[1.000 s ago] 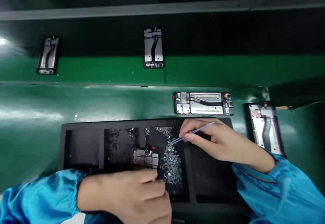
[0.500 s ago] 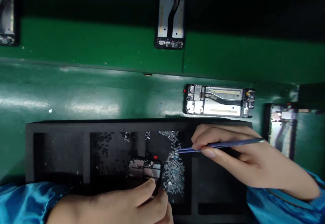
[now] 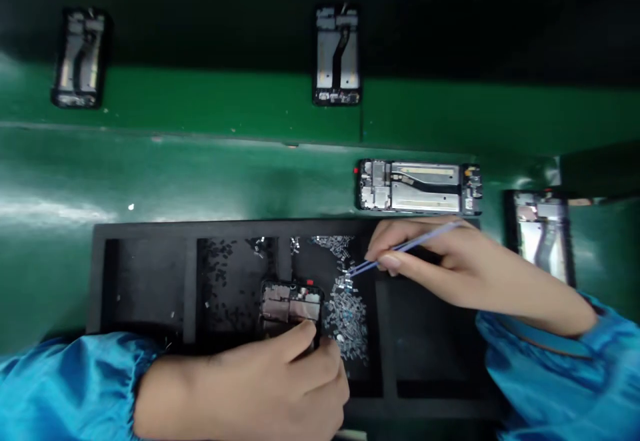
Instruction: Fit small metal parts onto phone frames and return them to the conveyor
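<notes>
My left hand (image 3: 295, 381) is closed around an opened phone frame (image 3: 291, 302), its inner side facing up and a red tab at its top edge. The phone is held over a black compartment tray (image 3: 150, 230), and its lower part is hidden by my fingers. Between thumb and fingers of my right hand (image 3: 430, 261) is a pair of tweezers (image 3: 413, 241). The tweezer tips are at a heap of small shiny metal pieces (image 3: 347, 324) in a middle compartment. Whether the tips pinch a piece is too small to tell.
Another open phone frame (image 3: 425, 187) lies sideways behind the tray. One more (image 3: 543, 231) is at the right, beyond my right wrist. Two others stand farther back, at the left (image 3: 80, 61) and centre (image 3: 337, 57). Small dark pieces (image 3: 217, 261) are scattered in the neighbouring compartment.
The camera view has shifted, so more shows at the back and left. The tweezers have turned to a steeper slant, their tips still at the heap. My left hand keeps hold of the phone frame.
</notes>
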`<state>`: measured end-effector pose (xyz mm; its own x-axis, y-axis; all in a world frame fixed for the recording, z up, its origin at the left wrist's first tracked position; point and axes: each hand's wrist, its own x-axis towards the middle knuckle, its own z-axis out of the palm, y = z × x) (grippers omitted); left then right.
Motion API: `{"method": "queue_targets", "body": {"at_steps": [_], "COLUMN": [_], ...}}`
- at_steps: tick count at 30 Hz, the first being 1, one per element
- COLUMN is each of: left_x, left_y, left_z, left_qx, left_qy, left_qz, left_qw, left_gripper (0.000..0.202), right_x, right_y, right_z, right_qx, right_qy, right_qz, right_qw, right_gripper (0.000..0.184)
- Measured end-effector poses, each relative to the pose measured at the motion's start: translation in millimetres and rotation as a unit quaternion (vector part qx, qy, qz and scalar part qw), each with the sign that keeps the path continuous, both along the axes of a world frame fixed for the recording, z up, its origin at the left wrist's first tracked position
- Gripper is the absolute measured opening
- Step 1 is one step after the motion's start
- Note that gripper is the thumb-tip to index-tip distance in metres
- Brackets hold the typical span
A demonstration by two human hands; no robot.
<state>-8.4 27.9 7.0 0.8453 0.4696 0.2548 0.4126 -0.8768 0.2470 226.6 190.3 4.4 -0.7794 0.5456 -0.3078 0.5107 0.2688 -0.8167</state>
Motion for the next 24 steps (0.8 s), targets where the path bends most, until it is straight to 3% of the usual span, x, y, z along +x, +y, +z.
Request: {"method": "queue_targets", "body": {"at_steps": [9, 13, 16, 19, 22, 24], "left_x": [3, 4, 6, 9, 12, 12], "left_y": [-5, -10, -20, -33, -42, -46], "left_z": [-4.0, -2.6, -1.2, -4.1, -8.8, -9.6], "left_qx": [0.063, 0.124, 0.184, 0.225, 0.229, 0.219], "left_qy": [0.011, 0.039, 0.058, 0.063, 0.073, 0.072], "left_qz": [-0.024, -0.034, -0.010, 0.049, 0.090, 0.086], "left_qw": [0.998, 0.991, 0.981, 0.971, 0.966, 0.969], "left_gripper": [0.018, 0.017, 0.016, 0.015, 0.022, 0.026], "right_x": [-10, -19, -23, -21, -17, -16], "right_y": [4, 4, -5, -25, -45, -50], "right_z": [-1.9, -4.7, 4.8, 25.4, 45.7, 50.7], "right_qx": [-0.062, -0.094, -0.064, -0.008, 0.061, 0.085], "right_qy": [0.034, 0.062, 0.080, 0.114, 0.119, 0.096], "right_qz": [-0.007, -0.031, -0.055, -0.112, -0.169, -0.153], "right_qw": [0.997, 0.993, 0.993, 0.987, 0.976, 0.980], "right_gripper": [0.037, 0.044, 0.053, 0.055, 0.047, 0.044]}}
